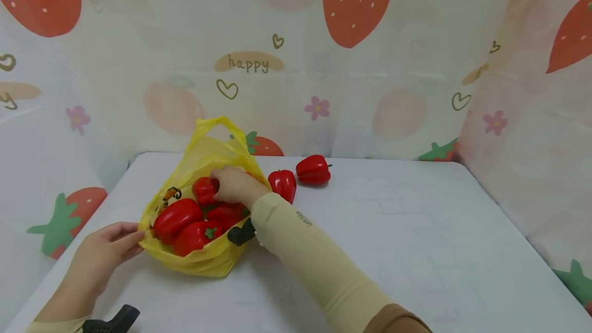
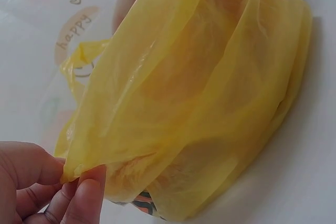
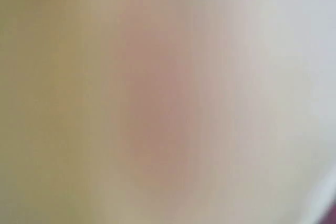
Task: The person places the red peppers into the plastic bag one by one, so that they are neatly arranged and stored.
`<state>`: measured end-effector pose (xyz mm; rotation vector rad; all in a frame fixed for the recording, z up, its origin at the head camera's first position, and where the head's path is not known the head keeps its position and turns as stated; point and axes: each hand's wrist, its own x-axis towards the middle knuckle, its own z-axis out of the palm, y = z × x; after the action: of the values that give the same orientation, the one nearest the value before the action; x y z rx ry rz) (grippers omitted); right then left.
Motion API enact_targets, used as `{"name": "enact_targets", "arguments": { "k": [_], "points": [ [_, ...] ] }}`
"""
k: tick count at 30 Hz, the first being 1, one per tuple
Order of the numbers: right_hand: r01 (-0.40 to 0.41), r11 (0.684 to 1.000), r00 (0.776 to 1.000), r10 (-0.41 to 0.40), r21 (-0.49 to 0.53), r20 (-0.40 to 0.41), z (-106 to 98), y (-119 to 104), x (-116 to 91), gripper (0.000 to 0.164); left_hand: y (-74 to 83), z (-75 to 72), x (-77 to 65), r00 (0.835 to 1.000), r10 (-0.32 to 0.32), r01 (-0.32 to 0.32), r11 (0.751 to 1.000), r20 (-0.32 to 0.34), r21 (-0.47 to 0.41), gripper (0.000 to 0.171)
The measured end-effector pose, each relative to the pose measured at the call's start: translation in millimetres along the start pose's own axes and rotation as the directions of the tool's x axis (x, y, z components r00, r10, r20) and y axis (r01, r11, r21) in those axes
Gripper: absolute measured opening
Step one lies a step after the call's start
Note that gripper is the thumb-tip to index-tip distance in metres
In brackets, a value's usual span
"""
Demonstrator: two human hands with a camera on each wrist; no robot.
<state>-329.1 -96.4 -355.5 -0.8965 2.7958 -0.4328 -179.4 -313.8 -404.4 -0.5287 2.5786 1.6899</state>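
A yellow plastic bag [image 1: 217, 266] stands with its mouth spread, and several red bell peppers lie inside, among them a long glossy pepper [image 1: 178, 220] and one with a green stem [image 1: 196, 238]. My left hand [image 1: 108, 251] pinches the bag's left rim between thumb and fingers; the left wrist view shows the gathered yellow film [image 2: 157, 87] at the fingertips [image 2: 86, 198]. Inside the bag's mouth, my right hand [image 1: 236, 186] grips a red bell pepper [image 1: 203, 190] at its right side. The right wrist view is a blur.
Two more red bell peppers sit on the white table [image 1: 393, 251] just right of the bag, a nearer pepper [image 1: 282, 185] and a farther pepper [image 1: 313, 170]. The bag's handle loop [image 1: 222, 119] rises at the back. A strawberry-print curtain [image 1: 296, 91] hangs behind the table.
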Motion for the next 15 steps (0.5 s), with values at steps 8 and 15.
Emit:
{"name": "enact_targets", "arguments": {
  "k": [8,15],
  "points": [
    [-0.052,0.972,0.999,0.052,0.228,0.006,-3.2,3.5,-5.8,0.01,1.3,-0.6,-1.5,1.0,-0.01,0.01,1.0,0.002,-0.003,0.055],
    [-0.026,0.98,1.0,0.025,0.199,0.007,-5.8,10.0,-5.1,0.009,1.1,-0.1,-1.3,1.0,-0.008,0.008,1.0,-0.001,0.002,0.055]
  ]
}}
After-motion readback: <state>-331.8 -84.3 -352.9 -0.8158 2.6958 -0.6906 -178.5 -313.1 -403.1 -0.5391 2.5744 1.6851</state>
